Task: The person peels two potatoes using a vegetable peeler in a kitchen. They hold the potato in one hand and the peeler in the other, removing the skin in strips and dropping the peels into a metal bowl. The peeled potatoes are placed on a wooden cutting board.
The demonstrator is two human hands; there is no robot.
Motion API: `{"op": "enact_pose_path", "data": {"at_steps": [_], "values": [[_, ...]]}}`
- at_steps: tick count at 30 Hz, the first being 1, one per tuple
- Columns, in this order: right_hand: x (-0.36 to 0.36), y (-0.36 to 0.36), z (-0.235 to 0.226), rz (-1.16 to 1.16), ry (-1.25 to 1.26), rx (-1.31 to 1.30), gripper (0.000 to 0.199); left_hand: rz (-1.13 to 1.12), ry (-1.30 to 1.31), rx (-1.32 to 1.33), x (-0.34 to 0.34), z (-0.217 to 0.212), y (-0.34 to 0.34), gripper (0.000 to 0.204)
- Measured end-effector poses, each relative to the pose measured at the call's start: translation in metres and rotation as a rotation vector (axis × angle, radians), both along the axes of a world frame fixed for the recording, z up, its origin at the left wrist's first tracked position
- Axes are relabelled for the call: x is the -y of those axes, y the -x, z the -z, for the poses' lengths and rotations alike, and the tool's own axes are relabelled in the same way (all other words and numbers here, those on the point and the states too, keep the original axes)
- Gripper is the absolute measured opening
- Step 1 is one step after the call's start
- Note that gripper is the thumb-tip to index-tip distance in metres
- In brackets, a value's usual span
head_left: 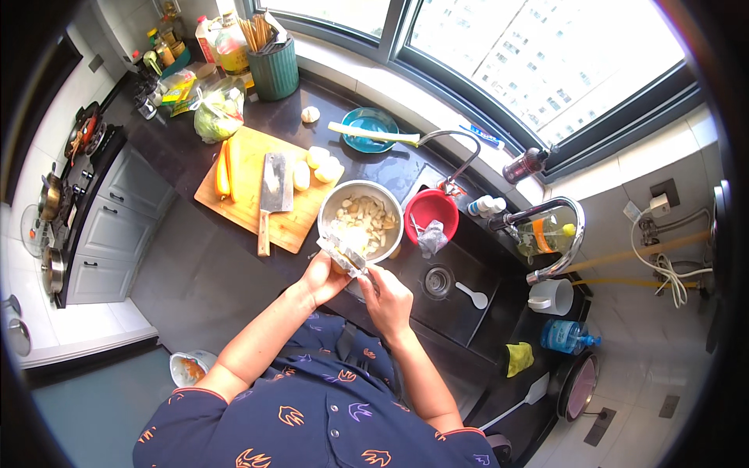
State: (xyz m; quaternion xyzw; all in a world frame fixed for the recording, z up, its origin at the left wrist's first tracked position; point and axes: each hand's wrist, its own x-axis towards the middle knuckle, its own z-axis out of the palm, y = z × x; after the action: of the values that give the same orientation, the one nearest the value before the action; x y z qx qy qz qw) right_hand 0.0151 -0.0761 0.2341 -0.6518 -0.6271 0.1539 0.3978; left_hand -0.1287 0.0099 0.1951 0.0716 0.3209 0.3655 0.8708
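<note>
Two hands of yours meet over the near edge of the steel bowl (332,196), which holds pale cut pieces (376,216) in what looks like liquid. Your left hand (318,281) has its fingers curled closed around a small white-and-silver item (340,254); your right hand (388,298) pinches its other end, thumb and fingers nearly together. The item hides part of the bowl's near side, and bright glare blurs its form, so you cannot tell exactly what it is.

Close by on your left lies the cutting board (299,218), bearing a cleaver (278,196) with its handle toward you, carrots (223,171) and pale rounded vegetables (329,169). Beyond the bowl, a long pale stalk (390,136) crosses a teal plate (374,120). A red basin (417,201) crowds the bowl's right side; past it are the sink (477,265), a white spoon (472,296) and the curved tap (580,234).
</note>
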Motion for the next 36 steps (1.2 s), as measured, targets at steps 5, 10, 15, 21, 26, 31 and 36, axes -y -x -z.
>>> {"op": "enact_pose_path", "data": {"at_steps": [5, 10, 15, 21, 26, 31, 36], "values": [[-0.023, -0.011, 0.019, -0.034, -0.018, 0.030, 0.020, 0.016, -0.071, -0.104, -0.018, 0.008, 0.002, 0.045], [-0.052, -0.033, 0.056, 0.232, 0.484, 0.104, 0.029, 0.212, -0.040, -0.062, -0.034, 0.004, 0.016, 0.042], [-0.046, -0.021, 0.040, 0.426, 0.602, -0.062, 0.034, 0.256, 0.064, 0.036, -0.060, 0.007, 0.025, 0.050], [-0.044, 0.040, 0.002, 0.322, 0.250, -0.081, 0.023, 0.249, 0.179, -0.025, -0.084, -0.003, 0.023, 0.046], [-0.059, 0.056, 0.015, 0.325, 0.166, 0.042, 0.020, 0.344, 0.004, -0.164, -0.088, 0.007, 0.030, 0.047], [-0.078, 0.045, 0.042, 0.465, 0.384, 0.031, 0.027, 0.466, 0.106, -0.086, -0.102, 0.017, 0.056, 0.045], [-0.058, 0.009, 0.045, 0.530, 0.683, 0.092, 0.031, 0.487, 0.071, -0.079, -0.103, -0.006, 0.056, 0.049]]}}
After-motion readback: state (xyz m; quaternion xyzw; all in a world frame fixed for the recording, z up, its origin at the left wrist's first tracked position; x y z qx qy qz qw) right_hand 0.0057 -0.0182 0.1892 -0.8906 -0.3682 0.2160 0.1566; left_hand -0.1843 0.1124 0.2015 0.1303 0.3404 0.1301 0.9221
